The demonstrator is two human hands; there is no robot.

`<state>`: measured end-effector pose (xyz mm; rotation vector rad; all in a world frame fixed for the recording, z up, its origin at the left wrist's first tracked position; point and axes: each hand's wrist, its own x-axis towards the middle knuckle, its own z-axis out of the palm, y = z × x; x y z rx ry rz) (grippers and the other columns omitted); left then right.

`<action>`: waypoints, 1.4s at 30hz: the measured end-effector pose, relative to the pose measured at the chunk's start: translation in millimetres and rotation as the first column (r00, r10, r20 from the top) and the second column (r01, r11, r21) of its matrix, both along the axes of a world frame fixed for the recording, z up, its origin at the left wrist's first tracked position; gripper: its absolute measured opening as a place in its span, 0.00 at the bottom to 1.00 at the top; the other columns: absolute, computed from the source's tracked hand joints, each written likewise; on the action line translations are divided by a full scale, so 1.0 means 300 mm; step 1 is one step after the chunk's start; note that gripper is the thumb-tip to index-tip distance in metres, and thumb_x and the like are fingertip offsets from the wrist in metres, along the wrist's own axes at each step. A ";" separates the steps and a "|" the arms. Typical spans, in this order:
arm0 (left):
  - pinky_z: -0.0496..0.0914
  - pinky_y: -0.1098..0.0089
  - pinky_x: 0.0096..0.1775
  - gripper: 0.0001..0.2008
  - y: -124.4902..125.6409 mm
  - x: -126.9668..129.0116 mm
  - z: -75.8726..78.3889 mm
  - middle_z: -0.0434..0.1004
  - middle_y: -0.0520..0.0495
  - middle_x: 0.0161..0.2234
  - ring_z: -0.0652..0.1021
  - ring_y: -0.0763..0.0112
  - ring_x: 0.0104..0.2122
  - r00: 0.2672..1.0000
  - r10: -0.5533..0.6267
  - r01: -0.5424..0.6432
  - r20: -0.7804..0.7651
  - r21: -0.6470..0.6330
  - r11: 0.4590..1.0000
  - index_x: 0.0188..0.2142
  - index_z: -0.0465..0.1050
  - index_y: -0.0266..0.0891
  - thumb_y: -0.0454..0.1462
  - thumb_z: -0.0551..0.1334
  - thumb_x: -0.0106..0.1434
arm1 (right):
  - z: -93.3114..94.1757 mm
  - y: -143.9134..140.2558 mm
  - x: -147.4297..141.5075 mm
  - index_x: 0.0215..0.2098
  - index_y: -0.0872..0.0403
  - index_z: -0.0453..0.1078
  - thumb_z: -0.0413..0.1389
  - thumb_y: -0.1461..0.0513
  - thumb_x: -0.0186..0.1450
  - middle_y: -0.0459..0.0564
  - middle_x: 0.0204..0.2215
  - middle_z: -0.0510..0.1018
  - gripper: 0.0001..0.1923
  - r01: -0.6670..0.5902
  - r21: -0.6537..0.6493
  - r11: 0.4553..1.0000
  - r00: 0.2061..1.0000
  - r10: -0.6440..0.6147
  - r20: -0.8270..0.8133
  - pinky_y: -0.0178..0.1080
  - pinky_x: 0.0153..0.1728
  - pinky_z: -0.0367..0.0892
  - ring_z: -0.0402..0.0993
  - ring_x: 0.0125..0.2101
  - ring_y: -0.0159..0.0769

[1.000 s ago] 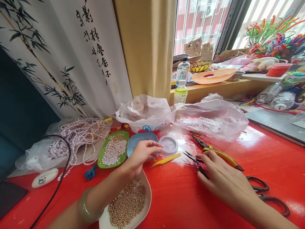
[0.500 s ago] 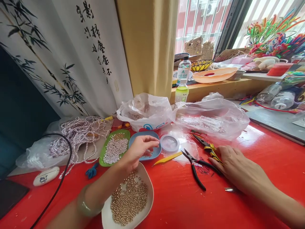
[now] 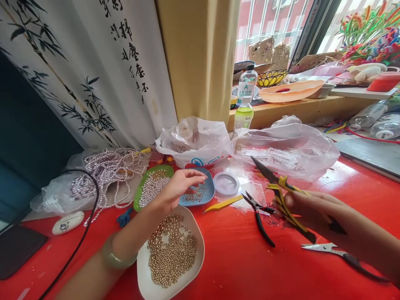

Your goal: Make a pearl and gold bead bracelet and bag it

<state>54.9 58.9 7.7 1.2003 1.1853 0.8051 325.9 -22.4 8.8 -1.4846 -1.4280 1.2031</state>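
My left hand (image 3: 181, 186) is raised over the near edge of the blue tray (image 3: 204, 200), which holds small metal findings. Its thumb and fingertips are pinched together, and anything between them is too small to make out. My right hand (image 3: 301, 210) grips long-nose pliers (image 3: 278, 187) with yellow-and-black handles, lifted off the table with the jaws pointing up and left. Just left of that hand lie black-handled pliers (image 3: 261, 218). Scissors (image 3: 331, 249) rest on the table partly behind my right forearm. Below my left wrist stands a white tray (image 3: 202, 254) of gold beads (image 3: 173, 254).
A green tray (image 3: 136, 204) of pearly beads stands beside the blue one. Yellow tweezers (image 3: 223, 204) and a round clear lid (image 3: 226, 184) lie mid-table. Plastic bags (image 3: 200, 143) line the back. Bead strands (image 3: 108, 175) and a black cable (image 3: 87, 229) are at left.
My right hand has picked up the yellow-and-black pliers from the table and raised them. The scissors now show more fully. My left hand keeps its pinch near the blue tray; the view has shifted slightly.
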 end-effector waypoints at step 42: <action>0.65 0.74 0.31 0.06 -0.028 0.039 -0.019 0.72 0.48 0.25 0.69 0.77 0.25 0.987 -0.024 0.040 0.158 -0.100 0.994 0.24 0.76 0.33 0.34 0.66 0.45 | 0.037 0.083 -0.260 0.24 0.53 0.60 0.48 0.62 0.55 0.42 0.21 0.59 0.03 -0.333 -0.089 0.939 0.943 0.334 -0.006 0.34 0.25 0.53 0.55 0.24 0.31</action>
